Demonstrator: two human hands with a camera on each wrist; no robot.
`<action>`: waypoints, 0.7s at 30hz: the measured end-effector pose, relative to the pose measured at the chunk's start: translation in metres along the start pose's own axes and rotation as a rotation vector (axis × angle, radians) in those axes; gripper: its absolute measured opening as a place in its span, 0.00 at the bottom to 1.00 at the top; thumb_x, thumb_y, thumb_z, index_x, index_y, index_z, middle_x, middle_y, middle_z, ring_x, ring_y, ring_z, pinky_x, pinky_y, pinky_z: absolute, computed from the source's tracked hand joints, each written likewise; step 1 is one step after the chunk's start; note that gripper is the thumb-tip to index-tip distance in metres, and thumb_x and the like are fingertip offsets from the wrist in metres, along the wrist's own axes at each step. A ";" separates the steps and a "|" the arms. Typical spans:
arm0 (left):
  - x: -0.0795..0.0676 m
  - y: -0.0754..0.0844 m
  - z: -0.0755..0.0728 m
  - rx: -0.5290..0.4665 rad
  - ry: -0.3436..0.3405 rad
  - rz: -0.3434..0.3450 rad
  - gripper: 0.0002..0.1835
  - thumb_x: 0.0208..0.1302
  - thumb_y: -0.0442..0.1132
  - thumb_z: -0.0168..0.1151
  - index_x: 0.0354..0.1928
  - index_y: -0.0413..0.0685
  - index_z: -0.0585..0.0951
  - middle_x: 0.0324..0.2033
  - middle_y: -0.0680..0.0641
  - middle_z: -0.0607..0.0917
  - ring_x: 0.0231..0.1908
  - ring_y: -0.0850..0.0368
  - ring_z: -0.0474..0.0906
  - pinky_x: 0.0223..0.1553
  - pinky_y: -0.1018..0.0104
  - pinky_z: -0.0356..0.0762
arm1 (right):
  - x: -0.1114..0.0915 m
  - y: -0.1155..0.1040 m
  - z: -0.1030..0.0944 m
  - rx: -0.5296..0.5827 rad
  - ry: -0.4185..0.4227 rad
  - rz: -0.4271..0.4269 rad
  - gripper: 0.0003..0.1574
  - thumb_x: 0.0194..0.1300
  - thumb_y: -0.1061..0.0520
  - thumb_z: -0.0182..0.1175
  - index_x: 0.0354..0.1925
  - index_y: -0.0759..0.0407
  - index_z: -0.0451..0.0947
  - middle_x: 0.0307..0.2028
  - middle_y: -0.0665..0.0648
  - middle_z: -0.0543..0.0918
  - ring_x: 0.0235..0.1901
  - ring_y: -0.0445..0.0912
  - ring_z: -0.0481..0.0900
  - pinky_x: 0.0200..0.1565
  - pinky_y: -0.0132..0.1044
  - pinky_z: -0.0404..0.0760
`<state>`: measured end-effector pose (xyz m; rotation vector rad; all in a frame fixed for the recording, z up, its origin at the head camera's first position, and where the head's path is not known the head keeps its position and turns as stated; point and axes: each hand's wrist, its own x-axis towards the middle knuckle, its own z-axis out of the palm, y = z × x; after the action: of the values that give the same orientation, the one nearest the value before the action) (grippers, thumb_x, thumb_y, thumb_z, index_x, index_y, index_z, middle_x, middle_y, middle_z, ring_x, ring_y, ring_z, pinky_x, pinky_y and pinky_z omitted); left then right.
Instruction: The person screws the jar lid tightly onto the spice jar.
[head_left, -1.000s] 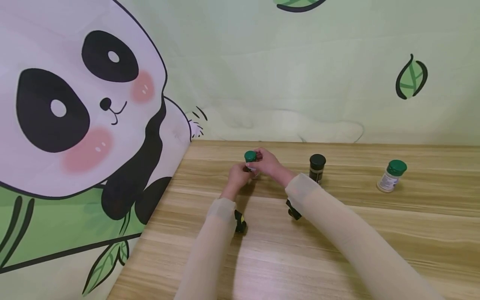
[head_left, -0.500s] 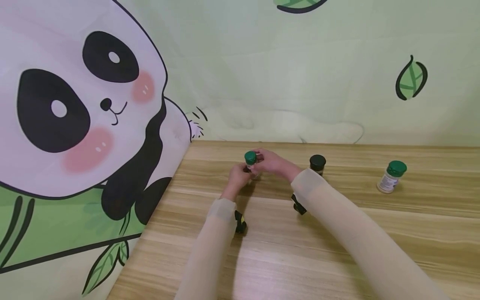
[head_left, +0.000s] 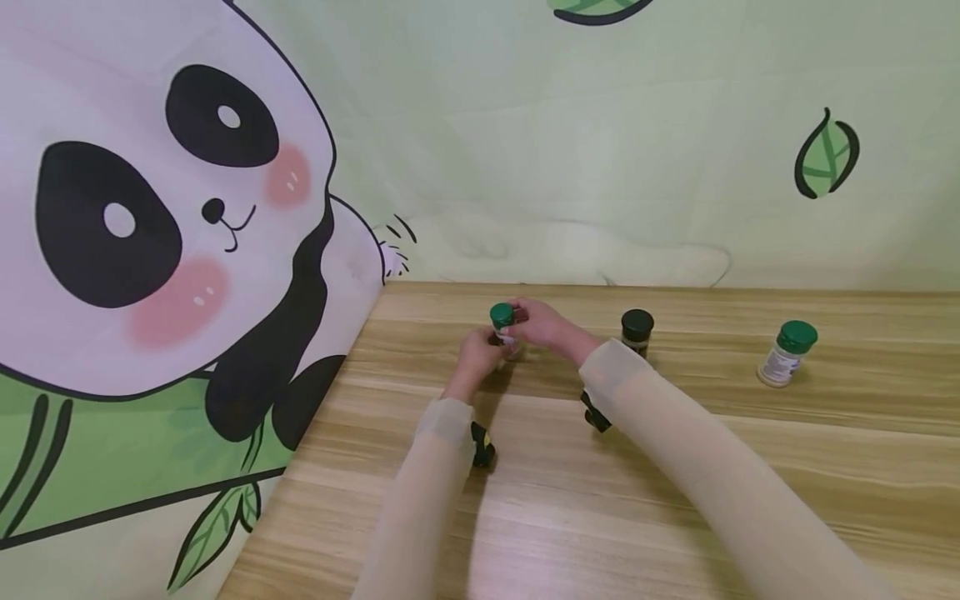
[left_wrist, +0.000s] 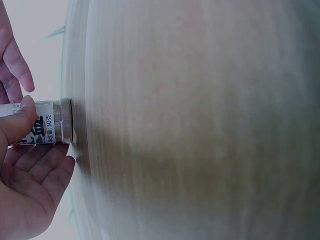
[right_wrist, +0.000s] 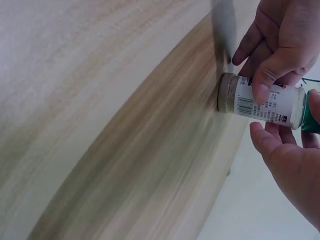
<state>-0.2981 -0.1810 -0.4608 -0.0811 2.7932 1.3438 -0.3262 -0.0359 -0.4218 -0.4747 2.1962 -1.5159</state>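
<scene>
A small spice jar (right_wrist: 272,105) with a white printed label and a green cap (head_left: 502,314) is upright at the far left of the table. Its base is at the tabletop; whether it touches is hard to tell. My left hand (head_left: 476,354) grips the jar's body, thumb across the label (left_wrist: 46,125) in the left wrist view. From the other side, my right hand (head_left: 543,323) pinches the green cap. In the right wrist view the right thumb (right_wrist: 315,105) lies against that cap, which the frame edge cuts off.
A black-capped jar (head_left: 637,327) stands behind my right sleeve (head_left: 622,375), partly covered. Farther right stands another green-capped jar (head_left: 787,353). A panda-printed backdrop (head_left: 525,167) borders the wooden table (head_left: 570,500) at the back and left.
My right wrist and forearm have shifted slightly to the right, covering more of the black-capped jar. The gripped spice jar and my left hand have stayed in place.
</scene>
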 end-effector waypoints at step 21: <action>0.002 -0.002 0.001 0.028 0.034 0.042 0.14 0.61 0.37 0.68 0.45 0.34 0.84 0.43 0.35 0.88 0.37 0.52 0.79 0.42 0.63 0.78 | -0.001 0.004 0.010 0.012 0.130 0.025 0.37 0.68 0.58 0.62 0.69 0.67 0.60 0.66 0.69 0.71 0.68 0.59 0.68 0.68 0.50 0.68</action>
<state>-0.3002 -0.1818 -0.4633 -0.0446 2.8568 1.3235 -0.3204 -0.0423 -0.4284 -0.3534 2.2806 -1.5861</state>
